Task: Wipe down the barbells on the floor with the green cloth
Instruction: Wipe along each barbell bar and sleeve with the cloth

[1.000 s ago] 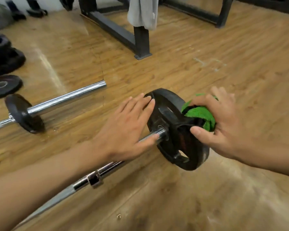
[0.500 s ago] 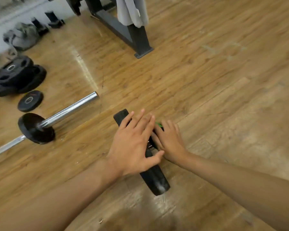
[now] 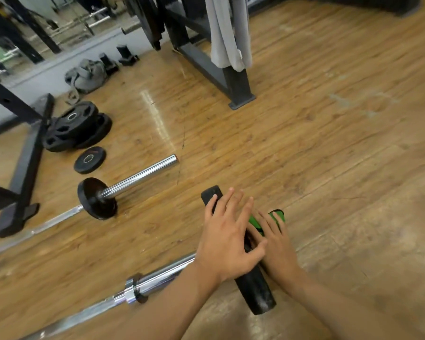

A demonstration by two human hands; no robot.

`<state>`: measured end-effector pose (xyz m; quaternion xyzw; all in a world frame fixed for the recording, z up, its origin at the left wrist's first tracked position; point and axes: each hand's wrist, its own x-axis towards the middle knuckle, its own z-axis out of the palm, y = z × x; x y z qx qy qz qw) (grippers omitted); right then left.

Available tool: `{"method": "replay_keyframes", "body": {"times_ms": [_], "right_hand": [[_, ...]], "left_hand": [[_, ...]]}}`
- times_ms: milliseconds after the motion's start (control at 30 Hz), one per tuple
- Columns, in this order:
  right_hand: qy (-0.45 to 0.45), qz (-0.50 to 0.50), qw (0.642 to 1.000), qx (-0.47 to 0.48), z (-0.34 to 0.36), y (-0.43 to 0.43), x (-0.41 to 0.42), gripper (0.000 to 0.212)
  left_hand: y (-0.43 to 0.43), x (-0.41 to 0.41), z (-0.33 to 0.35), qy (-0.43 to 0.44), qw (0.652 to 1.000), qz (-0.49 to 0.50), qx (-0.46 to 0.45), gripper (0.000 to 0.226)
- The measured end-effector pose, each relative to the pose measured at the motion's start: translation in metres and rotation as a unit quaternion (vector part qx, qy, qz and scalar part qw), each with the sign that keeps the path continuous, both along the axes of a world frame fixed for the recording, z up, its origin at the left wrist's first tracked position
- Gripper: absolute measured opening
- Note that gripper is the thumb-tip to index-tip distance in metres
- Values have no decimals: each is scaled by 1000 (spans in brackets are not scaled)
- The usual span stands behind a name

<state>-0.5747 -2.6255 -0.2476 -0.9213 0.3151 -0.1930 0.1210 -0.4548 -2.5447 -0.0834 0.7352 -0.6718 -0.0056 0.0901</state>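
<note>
Floorboards (image 3: 329, 143) of a gym carry two barbells. The near barbell (image 3: 157, 276) runs left from its black plate (image 3: 255, 290), and a second barbell (image 3: 138, 179) lies beyond and left of that plate. The left hand (image 3: 227, 244) lies flat across the plate's rim with fingers spread, steadying it. The right hand (image 3: 279, 249), fingers straight, presses the green cloth (image 3: 277, 214) to the plate's right face. A second ago that hand pinched the bunched cloth; now it has flattened and slid farther along, so the plate's wipe looks well under way, with the shafts probably still to do.
</note>
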Motion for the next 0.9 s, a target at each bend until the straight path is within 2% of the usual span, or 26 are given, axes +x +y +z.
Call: {"method": "replay_keyframes", "body": {"times_ms": [100,233,400,467,633,767,900], "right_hand": [[-12,19,1000,0,1,-3,-4,57],[-32,24,999,6,1,-9,5,65],[-61,9,998,-20,-4,-6,2,54],[-51,13,998,-36,-1,-7,7,53],[29,-19,999,10,7,-29,31,46],[-41,-3,999,-26,-2,-8,10,51],[43,-30,999,-12,5,-20,22,47]], "left_hand": [[-7,2,0,34,999,15,-4,84],[-16,13,1,31,999,15,22,86],[-24,31,4,30,999,10,39,70],[-24,34,4,35,999,12,36,66],[-30,37,4,35,999,4,40,70],[-29,34,0,42,999,-4,25,67],[-24,27,0,38,999,-8,24,67]]}}
